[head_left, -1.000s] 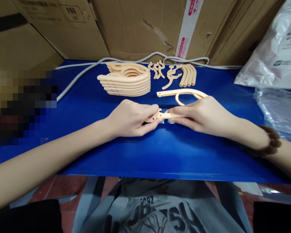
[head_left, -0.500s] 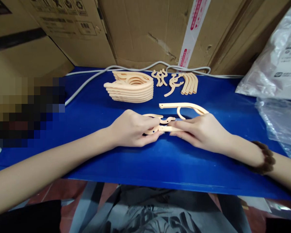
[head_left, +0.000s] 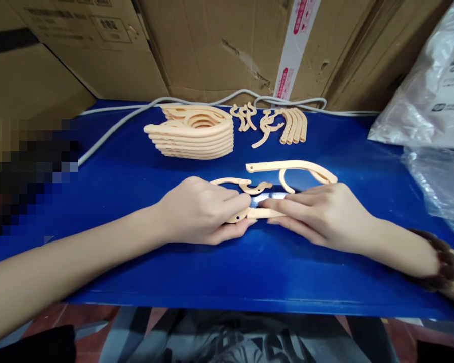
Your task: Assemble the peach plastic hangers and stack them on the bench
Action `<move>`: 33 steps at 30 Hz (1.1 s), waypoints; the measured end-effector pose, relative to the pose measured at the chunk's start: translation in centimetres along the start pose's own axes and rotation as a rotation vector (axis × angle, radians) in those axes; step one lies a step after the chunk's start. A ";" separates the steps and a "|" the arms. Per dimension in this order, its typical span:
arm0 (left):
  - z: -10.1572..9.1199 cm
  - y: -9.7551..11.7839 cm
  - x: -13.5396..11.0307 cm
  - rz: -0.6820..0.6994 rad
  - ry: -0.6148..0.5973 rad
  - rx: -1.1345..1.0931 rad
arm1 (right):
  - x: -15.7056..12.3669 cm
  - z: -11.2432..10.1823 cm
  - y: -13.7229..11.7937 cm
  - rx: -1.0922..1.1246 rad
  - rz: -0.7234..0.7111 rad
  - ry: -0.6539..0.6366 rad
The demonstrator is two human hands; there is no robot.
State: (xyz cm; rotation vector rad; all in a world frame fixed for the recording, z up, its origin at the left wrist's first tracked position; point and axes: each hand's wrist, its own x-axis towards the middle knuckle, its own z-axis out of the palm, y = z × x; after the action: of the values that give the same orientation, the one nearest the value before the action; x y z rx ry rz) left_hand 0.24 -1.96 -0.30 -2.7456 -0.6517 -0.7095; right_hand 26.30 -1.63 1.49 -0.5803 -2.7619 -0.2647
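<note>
My left hand [head_left: 202, 212] pinches a cream plastic hanger piece [head_left: 237, 217] with a small dark hole near its end. My right hand [head_left: 327, 219] grips a straight cream hanger arm [head_left: 267, 213]. The two pieces meet end to end between my hands; whether they are joined I cannot tell. Just behind the fingertips lies a small curved hook piece [head_left: 259, 188], and a slim curved strip [head_left: 230, 180] shows past my left knuckles, partly hidden. Beyond my right hand rests another hanger arm [head_left: 287, 165] with a loop under it.
A stack of cream hanger pieces [head_left: 191, 136] stands at the back of the blue table [head_left: 227, 272]. Small hooks [head_left: 244, 117], a branched piece [head_left: 267, 128] and several curved arms [head_left: 293, 126] lie beside it. Behind are a grey cable [head_left: 124, 121] and cardboard [head_left: 208, 55]; plastic bags [head_left: 419, 106] lie right.
The view has shifted slightly, and both hands appear a little lower in it. More of the small hook piece and the arm beyond my right hand shows. Both hands keep their grip.
</note>
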 end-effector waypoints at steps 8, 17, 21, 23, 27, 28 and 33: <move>-0.1 -0.6 0.4 0.111 0.020 0.068 | 0.0 0.1 0.0 0.004 0.000 -0.011; -0.3 -0.1 0.6 -0.124 0.009 0.093 | 0.1 0.5 0.7 0.125 0.085 0.019; -0.3 -0.2 0.6 -0.146 -0.008 0.095 | 0.2 0.2 0.9 0.130 0.070 0.044; -0.2 -0.1 0.6 -0.144 -0.001 0.088 | 0.3 -0.2 0.9 0.105 0.052 0.080; -0.2 -0.1 0.6 -0.186 0.031 0.079 | 0.4 -1.2 0.9 0.010 0.083 0.146; -0.3 -0.1 0.7 -0.203 0.037 0.083 | 0.4 -1.4 0.8 -0.025 0.119 0.173; -0.6 -0.2 0.8 -0.244 0.056 0.094 | 0.3 -1.4 1.5 -0.014 0.468 0.300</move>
State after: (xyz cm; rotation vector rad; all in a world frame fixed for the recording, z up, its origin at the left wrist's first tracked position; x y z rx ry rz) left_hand 0.50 -1.65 0.62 -2.5773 -0.9931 -0.7814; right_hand 27.02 -0.49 3.08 -1.0683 -2.2610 -0.2382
